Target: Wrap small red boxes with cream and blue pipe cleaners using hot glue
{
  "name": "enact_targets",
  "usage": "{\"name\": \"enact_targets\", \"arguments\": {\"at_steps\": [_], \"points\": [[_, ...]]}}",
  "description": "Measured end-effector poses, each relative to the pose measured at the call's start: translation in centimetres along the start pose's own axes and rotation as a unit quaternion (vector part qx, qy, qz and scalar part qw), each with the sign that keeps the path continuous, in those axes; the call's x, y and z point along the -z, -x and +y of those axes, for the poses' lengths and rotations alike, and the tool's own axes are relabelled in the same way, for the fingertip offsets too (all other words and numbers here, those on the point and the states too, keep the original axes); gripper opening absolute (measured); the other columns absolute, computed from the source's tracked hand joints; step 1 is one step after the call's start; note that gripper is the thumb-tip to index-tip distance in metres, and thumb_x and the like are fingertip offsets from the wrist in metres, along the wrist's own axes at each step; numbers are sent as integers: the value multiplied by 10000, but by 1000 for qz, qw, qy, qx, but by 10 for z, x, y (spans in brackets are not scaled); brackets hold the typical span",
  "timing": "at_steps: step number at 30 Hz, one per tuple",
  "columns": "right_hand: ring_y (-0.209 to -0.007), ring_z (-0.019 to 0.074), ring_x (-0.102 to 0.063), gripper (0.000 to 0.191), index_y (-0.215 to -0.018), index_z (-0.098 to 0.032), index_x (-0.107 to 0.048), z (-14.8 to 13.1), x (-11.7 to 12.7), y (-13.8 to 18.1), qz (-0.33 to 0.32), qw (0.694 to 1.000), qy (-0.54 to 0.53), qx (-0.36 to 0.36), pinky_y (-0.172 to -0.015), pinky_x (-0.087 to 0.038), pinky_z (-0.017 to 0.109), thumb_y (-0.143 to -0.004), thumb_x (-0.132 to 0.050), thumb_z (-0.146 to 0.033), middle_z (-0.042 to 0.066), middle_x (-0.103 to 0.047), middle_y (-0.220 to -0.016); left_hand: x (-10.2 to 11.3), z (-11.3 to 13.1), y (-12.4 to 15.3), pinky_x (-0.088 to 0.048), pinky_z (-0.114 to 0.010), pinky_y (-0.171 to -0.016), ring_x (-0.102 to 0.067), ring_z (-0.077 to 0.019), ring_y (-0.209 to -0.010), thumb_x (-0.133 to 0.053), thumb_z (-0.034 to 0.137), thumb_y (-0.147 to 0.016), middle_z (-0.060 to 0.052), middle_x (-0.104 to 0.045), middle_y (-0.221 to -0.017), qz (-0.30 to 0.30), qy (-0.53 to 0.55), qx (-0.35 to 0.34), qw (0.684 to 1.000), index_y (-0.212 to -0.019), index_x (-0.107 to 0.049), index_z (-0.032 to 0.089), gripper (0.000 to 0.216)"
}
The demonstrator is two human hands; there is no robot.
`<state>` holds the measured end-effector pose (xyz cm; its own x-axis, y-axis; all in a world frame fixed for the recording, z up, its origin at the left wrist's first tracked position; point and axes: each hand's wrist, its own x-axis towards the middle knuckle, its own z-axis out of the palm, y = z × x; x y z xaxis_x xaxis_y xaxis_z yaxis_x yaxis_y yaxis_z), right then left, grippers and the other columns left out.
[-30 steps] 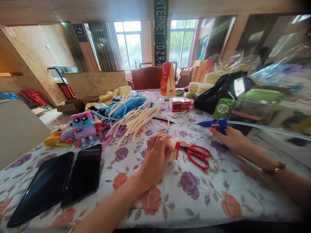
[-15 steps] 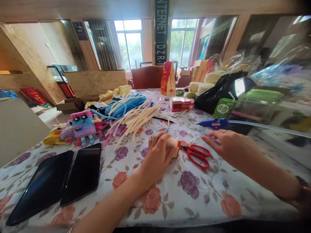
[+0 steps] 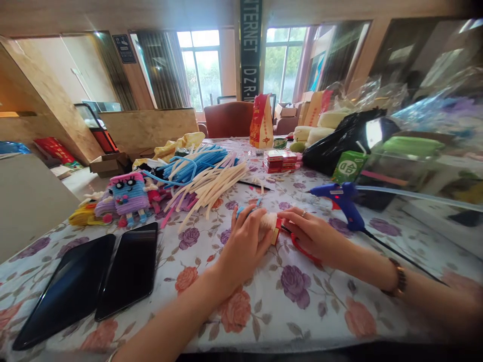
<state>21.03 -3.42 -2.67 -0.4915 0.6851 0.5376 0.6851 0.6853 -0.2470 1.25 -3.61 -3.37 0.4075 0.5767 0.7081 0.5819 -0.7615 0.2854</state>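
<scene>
Fingers of the left hand wrap a cream fuzzy block — right hand pinches its red end.

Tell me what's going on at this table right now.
A person works at a table covered by a floral tablecloth. Their left hand is closed around a cream fuzzy bundle with a red end. Their right hand reaches its fingertips to that end and lies over the red scissors; whether it has a grip on anything is unclear. A blue glue gun stands untouched to the right. Pipe cleaners and a plush doll lie farther back.
</scene>
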Motion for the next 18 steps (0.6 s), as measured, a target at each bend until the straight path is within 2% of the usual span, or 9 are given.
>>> {"name": "enact_targets", "arguments": {"at_steps": [7,13,18], "points": [[-869,176,-633,336,-1146,-242,-479,5,-15,-5,39,999,-18,-6,-737,-522,327,-865,-381,-86,72,-618,-1020,-1,-1,1,-386,-480,-1004,-465,-240,-1203,-508,221,-862,-107,-549,-1172,0,-6,-4,1000,-1185,-366,220,353],[-828,180,-622,191,-956,-224,-541,5,-15,-9,52,998,-22,3,-709,-510,314,-882,-393,-129,73,-632,-945,-2,-1,1,-394,-458,-996,-469,-232,-1191,-515,212,-857,-104,-553,-1163,2,-14,-6,1000,-1180,-370,214,354],[-775,167,-605,182,-894,-214,-559,6,-15,-12,51,998,-33,-15,-682,-492,294,-884,-393,-142,60,-631,-877,-1,-1,0,-410,-444,-974,-485,-235,-1160,-512,210,-859,-104,-567,-1135,10,-27,-20,999,-1163,-380,200,332]]}}
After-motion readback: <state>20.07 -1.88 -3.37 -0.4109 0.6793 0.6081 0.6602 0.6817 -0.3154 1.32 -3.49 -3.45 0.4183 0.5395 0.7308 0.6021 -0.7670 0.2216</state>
